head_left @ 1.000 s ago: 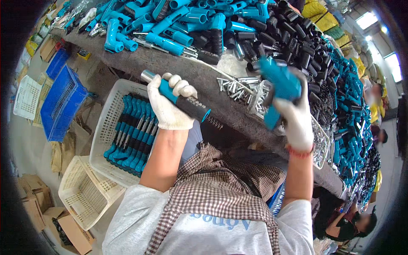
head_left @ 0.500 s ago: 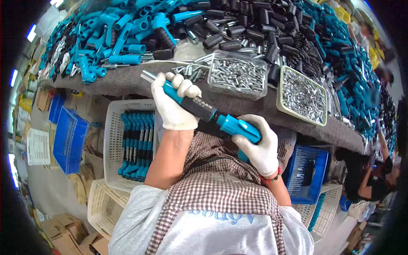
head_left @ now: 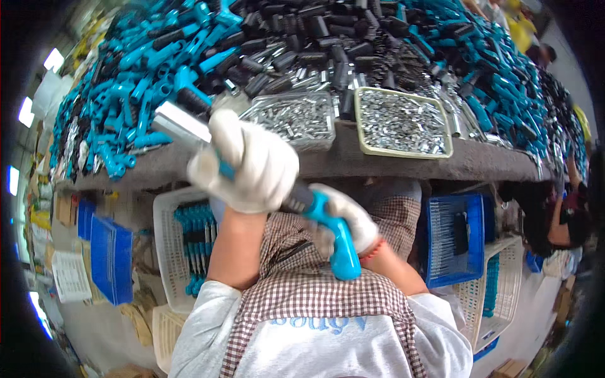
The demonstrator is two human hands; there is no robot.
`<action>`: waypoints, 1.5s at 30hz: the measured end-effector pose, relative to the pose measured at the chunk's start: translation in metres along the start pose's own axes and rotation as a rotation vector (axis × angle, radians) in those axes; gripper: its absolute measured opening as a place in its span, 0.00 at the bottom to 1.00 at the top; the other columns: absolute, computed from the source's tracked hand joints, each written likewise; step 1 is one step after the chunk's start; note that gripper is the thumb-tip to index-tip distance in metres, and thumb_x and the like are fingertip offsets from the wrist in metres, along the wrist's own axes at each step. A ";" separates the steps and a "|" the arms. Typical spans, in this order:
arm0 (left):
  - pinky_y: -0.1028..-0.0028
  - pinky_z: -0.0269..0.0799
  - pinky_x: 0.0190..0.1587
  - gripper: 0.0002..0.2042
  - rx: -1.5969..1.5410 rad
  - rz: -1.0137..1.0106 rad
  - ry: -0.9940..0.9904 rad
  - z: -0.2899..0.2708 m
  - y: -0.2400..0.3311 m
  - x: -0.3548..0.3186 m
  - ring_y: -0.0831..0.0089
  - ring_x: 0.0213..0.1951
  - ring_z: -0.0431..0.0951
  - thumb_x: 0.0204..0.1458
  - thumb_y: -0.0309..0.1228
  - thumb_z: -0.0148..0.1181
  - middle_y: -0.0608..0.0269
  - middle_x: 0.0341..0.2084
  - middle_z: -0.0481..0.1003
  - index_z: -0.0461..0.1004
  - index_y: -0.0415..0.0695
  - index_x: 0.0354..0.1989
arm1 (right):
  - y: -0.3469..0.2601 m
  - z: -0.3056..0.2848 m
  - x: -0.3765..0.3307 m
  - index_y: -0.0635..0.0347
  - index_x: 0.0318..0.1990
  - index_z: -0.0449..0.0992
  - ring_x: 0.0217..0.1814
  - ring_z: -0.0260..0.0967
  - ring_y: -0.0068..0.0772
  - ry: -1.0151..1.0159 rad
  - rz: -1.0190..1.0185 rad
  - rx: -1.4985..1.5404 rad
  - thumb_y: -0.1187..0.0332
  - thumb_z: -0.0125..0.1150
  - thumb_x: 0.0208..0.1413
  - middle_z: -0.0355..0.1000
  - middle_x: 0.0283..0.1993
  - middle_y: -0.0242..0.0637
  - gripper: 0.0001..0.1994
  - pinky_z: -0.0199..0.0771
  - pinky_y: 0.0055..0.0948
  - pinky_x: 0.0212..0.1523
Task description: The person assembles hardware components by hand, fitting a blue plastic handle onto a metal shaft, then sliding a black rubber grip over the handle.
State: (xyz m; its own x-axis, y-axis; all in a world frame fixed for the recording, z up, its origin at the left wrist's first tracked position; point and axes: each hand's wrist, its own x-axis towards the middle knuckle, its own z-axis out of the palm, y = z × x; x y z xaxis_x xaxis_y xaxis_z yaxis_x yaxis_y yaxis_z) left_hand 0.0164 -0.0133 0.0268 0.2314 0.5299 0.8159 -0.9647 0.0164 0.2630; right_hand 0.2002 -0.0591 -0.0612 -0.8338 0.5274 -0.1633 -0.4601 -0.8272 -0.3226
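Both my hands wear white gloves and hold one long teal-and-black hand tool (head_left: 345,255) slantwise above my lap. My left hand (head_left: 252,165), somewhat blurred, is wrapped round its upper part, where a bright metal end (head_left: 183,124) sticks out to the left. My right hand (head_left: 345,217) closes round the lower part, beside the bent teal handle, whose rounded end points toward my apron. The gloves cover much of the black middle section. Beyond my hands, a clear plastic box of small metal pins (head_left: 293,116) and a cream tray of small metal parts (head_left: 403,123) sit at the bench edge.
Heaped teal handles (head_left: 151,82) and black sleeves (head_left: 315,28) cover the grey bench. Under its edge at left, a white basket (head_left: 165,252) holds a row of similar tools. Blue crates (head_left: 112,258) stand farther left and at right. Another person (head_left: 542,214) sits at far right.
The tool's bent handle has turned down toward my body, and its metal end appears nearer and larger. My right hand has moved left along the tool. The head view has shifted.
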 end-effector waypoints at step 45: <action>0.65 0.76 0.36 0.20 1.722 -0.965 0.392 0.005 -0.047 -0.146 0.55 0.34 0.80 0.44 0.34 0.66 0.52 0.31 0.78 0.71 0.50 0.48 | -0.098 0.084 -0.043 0.66 0.59 0.68 0.67 0.59 0.55 -0.319 -0.676 -2.065 0.42 0.39 0.62 0.66 0.61 0.51 0.34 0.53 0.46 0.68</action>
State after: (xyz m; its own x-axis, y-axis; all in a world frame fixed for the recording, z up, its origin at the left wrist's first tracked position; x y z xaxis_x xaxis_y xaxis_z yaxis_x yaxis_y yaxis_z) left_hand 0.0286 -0.0952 -0.1018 0.2358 0.9699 0.0603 0.5960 -0.1933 0.7794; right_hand 0.2555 -0.0171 0.0557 -0.8415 0.3459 0.4151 0.0763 0.8366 -0.5425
